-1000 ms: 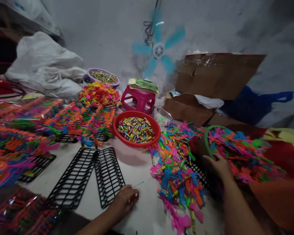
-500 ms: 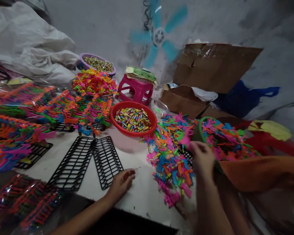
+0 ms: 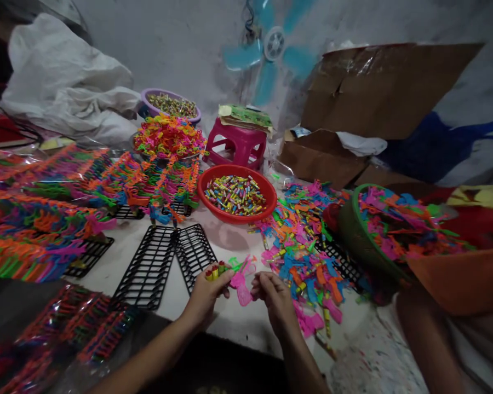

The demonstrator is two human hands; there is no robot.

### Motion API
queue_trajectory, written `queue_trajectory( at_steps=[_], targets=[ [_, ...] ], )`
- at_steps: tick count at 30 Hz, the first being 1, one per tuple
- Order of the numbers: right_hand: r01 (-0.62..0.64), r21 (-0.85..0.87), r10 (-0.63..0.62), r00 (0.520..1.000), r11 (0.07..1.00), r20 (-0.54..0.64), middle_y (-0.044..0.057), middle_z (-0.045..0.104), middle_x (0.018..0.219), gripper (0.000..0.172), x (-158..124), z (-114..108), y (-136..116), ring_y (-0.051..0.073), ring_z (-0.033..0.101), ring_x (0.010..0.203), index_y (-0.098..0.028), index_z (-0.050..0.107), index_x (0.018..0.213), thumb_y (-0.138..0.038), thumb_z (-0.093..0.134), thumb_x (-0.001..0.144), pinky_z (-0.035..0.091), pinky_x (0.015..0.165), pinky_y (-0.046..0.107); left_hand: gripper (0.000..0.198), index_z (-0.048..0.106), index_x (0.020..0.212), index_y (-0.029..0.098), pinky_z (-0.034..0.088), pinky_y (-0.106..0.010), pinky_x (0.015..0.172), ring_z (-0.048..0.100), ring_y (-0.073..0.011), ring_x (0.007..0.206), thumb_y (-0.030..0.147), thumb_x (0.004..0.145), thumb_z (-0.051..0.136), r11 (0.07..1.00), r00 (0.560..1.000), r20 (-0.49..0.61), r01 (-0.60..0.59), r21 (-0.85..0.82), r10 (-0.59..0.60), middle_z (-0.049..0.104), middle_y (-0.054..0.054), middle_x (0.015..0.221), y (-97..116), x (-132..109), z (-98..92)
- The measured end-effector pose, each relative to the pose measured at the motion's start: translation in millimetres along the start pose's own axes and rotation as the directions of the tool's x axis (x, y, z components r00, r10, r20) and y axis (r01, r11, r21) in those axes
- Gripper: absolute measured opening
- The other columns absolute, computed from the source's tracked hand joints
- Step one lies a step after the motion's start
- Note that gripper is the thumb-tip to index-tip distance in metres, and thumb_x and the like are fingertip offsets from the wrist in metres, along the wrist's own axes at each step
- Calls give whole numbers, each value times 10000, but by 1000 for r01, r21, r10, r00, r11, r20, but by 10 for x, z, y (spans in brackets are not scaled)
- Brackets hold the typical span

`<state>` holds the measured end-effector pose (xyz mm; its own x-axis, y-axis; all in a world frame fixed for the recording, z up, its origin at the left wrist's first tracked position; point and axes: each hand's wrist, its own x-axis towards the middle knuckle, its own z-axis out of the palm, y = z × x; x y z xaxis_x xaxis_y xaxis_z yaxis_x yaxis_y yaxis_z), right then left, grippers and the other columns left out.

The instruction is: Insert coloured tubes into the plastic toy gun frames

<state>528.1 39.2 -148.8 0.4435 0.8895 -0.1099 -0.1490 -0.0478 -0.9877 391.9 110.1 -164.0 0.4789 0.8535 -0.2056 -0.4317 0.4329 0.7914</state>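
Note:
My left hand (image 3: pixel 207 290) is closed around several small yellow, red and green tubes (image 3: pixel 216 271). A pink plastic toy gun (image 3: pixel 242 290) sticks out at its thumb, with a bright green piece (image 3: pixel 235 264) beside it. My right hand (image 3: pixel 274 298) is just right of the pink toy gun, fingertips pinched together; what they hold, if anything, is too small to make out. Near it spreads a pile of colourful toy guns and tubes (image 3: pixel 308 262). Two black plastic racks (image 3: pixel 145 268) lie left of my left hand.
Behind my hands stands a red basin (image 3: pixel 238 219) of small tubes. A green basket (image 3: pixel 353 235) of plastic pieces is at the right, near another person's bare limb (image 3: pixel 431 339). Filled racks (image 3: pixel 36 230) crowd the left. Farther back are a pink stool (image 3: pixel 238 142) and cardboard box (image 3: pixel 320 156).
My right hand has come from the pile at the right to the middle, near my left hand. The pink toy gun it lifted is now between both hands. The view has shifted slightly.

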Motion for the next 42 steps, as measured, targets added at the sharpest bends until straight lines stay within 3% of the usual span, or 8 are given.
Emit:
queue_trajectory(
  at_steps=[4,9,12,17,24,31,35,42],
  targets=[
    [-42,-50,48,989,998,138,15,582,605,322,-21,16,38,119,495,530,-147,619,691,-469,605,709,409,522,254,295,544,738,118,375,-170,397,506,-87,499,336,618,702,998,987,157,8,62,-17,525,25,572,-8,-22,77],
    [28,3,-28,999,1000,39,15,609,700,212,6,96,101,154,540,675,-168,612,743,-370,653,692,435,699,304,354,546,815,123,410,-192,445,584,-132,594,337,590,717,993,985,129,109,48,-115,573,-3,663,-30,-26,84],
    [32,26,-32,999,999,-11,8,588,674,212,21,111,100,145,526,652,-174,589,723,-376,647,696,436,658,282,409,559,861,127,412,-195,468,580,-131,621,304,543,747,990,985,112,122,71,-130,587,-6,700,-58,-30,85],
    [61,30,-59,997,998,-58,-12,517,600,242,-10,125,125,121,474,574,-175,551,672,-400,635,699,423,572,249,320,556,749,118,397,-187,449,527,-103,572,327,577,726,993,990,124,50,109,-63,551,8,640,-117,-28,139],
    [104,-37,-109,969,994,-220,-46,414,547,315,2,56,90,85,377,513,-176,465,607,-429,634,690,354,499,214,443,482,999,141,376,-165,347,591,-125,537,448,699,592,970,965,221,89,227,-140,586,-36,771,-149,-84,161],
    [143,-148,-170,967,979,-187,-44,394,528,345,-16,51,60,85,352,495,-179,437,576,-449,606,708,333,478,218,418,521,958,135,294,-129,301,496,-76,398,450,694,597,936,973,202,31,351,-108,539,28,548,-138,-115,171],
    [150,-160,-178,968,976,-176,-41,410,530,334,-25,45,61,87,366,497,-179,453,581,-447,608,704,339,483,220,416,531,959,135,280,-126,288,487,-71,397,462,706,577,938,966,218,58,343,-139,526,30,555,-134,-106,161],
    [157,-163,-175,979,974,-104,-52,375,500,332,-54,47,12,81,334,465,-187,432,564,-430,596,719,306,454,223,343,517,909,150,223,-134,261,459,-32,339,431,721,577,959,920,305,187,213,-247,572,3,752,-118,-101,122]
  ],
)
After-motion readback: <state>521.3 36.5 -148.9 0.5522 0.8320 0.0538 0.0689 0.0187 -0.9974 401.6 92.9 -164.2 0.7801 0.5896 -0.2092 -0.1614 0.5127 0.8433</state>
